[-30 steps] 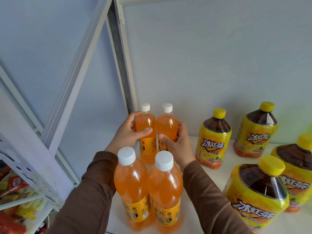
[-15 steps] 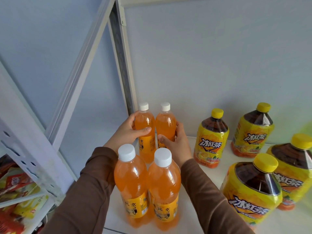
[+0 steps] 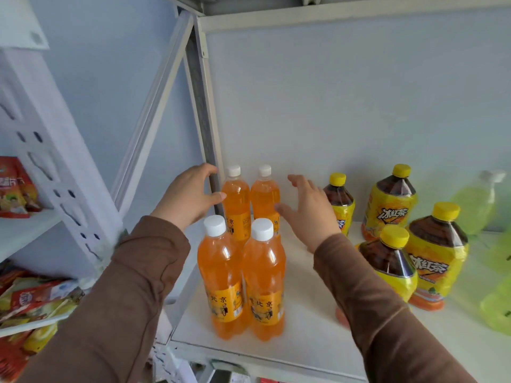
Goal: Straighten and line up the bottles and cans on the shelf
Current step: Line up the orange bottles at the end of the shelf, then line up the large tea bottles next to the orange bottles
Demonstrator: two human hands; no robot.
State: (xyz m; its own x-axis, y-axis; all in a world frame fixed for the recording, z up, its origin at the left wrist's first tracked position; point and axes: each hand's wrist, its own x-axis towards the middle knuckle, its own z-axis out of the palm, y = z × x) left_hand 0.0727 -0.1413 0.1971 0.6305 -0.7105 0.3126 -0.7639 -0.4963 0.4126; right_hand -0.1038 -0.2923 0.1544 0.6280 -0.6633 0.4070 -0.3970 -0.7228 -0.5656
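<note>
My right hand (image 3: 308,210) is hiding much of a rear tea bottle (image 3: 340,201); my right sleeve (image 3: 373,305) is covering another's base. The green bottles (image 3: 495,261) are blurring at the frame's right edge.

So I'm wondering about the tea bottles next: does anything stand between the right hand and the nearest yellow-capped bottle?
Nothing visible does. The right hand is open, and the rear-left tea bottle stands just beyond it, partly hidden behind the hand itself. The orange soda bottles stand on the hand's other side.
</note>
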